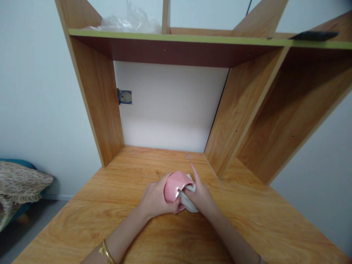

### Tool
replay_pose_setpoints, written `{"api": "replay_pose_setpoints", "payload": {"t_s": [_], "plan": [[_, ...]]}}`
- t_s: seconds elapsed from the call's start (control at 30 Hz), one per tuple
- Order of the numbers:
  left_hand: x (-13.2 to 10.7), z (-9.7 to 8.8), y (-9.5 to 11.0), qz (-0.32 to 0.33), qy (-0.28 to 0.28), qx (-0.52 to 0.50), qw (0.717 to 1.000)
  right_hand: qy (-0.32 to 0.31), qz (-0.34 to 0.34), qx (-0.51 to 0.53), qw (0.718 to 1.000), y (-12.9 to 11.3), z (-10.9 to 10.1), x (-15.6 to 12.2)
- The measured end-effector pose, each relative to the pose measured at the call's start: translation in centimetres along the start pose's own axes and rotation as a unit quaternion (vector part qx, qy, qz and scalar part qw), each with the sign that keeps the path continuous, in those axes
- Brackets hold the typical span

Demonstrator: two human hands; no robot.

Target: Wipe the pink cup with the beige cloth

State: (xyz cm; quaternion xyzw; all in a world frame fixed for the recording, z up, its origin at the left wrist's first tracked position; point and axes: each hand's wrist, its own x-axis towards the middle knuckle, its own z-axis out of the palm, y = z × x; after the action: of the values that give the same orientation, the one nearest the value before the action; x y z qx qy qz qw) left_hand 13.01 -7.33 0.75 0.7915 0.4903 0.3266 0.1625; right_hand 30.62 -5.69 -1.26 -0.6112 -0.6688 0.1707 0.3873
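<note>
A glossy pink cup [176, 183] is tilted on its side above the wooden desk, its opening turned to the right. My left hand [158, 198] is wrapped around the cup's left side. My right hand [200, 194] presses a crumpled white cloth [189, 204] into the cup's mouth, with the index finger pointing up and the other fingers partly hidden inside. Part of the cloth hangs out below the rim. Whether the cup touches the desk is hard to make out.
The wooden desk [132, 242] has a hutch with a shelf [176, 51] above. A clear plastic bag [129, 22] and a dark flat object [315, 35] lie on the shelf. An uncovered wall box [125, 96] shows at the back left. A fringed blanket [22, 179] drapes at the left.
</note>
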Motion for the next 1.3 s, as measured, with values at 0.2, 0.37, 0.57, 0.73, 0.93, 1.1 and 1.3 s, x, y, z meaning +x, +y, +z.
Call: {"api": "replay_pose_setpoints", "payload": {"t_s": [0.2,0.37,0.57,0.73,0.93,1.1,1.3], "plan": [[0.1,0.0,0.0,-0.043,0.010,-0.033,0.998,0.015,0.019,0.073,0.997,0.3,0.4,0.1],[0.1,1.0,0.4,-0.068,0.022,-0.117,0.991,0.101,0.037,0.160,0.981,0.6,0.8,0.5],[0.2,2.0,0.2,0.022,0.030,-0.218,0.975,0.095,0.020,0.277,0.956,0.9,2.1,0.9],[0.2,1.4,0.1,0.003,0.037,-0.192,0.981,0.085,0.057,0.211,0.972,0.4,1.6,0.9],[0.2,1.0,0.3,-0.019,0.039,-0.140,0.989,0.082,0.056,0.073,0.992,-0.4,-0.4,0.7],[0.0,0.7,0.4,-0.019,0.028,-0.080,0.996,0.076,0.013,-0.078,0.994,-0.9,-1.3,0.3],[-0.2,0.4,0.8,0.013,0.004,-0.087,0.996,0.037,-0.028,-0.112,0.993,-0.3,-1.1,0.2]]}}
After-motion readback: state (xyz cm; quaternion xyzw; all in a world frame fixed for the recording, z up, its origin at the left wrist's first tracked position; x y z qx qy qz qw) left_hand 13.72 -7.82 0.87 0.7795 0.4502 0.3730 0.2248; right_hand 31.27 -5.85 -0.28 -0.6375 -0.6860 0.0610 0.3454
